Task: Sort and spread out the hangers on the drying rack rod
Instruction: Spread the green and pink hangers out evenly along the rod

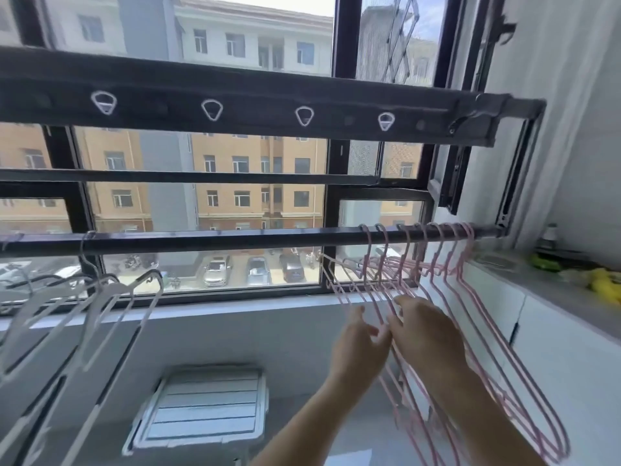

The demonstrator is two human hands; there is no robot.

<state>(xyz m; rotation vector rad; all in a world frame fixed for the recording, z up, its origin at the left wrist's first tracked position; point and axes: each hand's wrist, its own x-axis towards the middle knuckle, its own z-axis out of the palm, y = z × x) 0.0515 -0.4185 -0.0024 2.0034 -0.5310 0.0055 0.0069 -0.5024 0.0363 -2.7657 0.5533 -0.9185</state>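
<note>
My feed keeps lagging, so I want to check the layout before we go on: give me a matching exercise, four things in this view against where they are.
Things:
1. pink hangers
2. white hangers
3. yellow item
4. louvred panel

Places:
A. on the ledge at far right
B. bunched at the right end of the rod
C. low on the wall under the window
D. hanging at the rod's left end

Pairs: 1-B, 2-D, 3-A, 4-C
</note>
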